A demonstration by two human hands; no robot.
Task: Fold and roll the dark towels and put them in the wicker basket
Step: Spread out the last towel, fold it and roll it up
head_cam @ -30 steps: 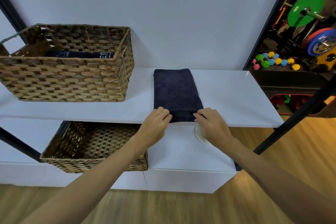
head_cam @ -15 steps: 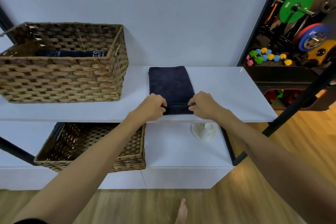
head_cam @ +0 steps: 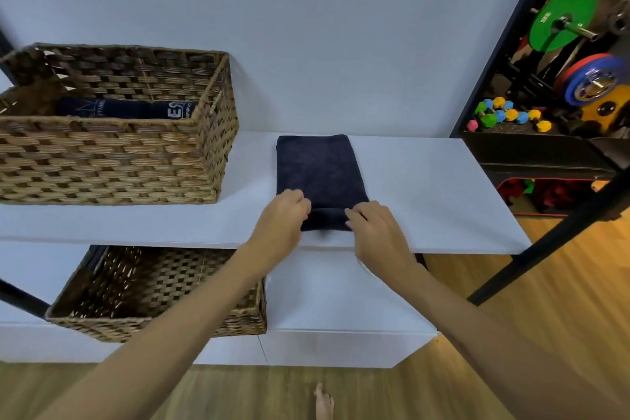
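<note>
Towel (head_cam: 320,174) near end rolled under both grips, left hand (head_cam: 283,218), right hand (head_cam: 376,228), basket (head_cam: 112,164) leftward

Room: pale wall (head_cam: 324,27), wood floor (head_cam: 562,300).
White shelf (head_cam: 443,201) on black frame (head_cam: 545,249); weight plates (head_cam: 562,20) at right.

We could not read the white lettering on the rolled towel (head_cam: 126,109) inside the wicker basket (head_cam: 112,160); the basket's left end was cropped.
</note>
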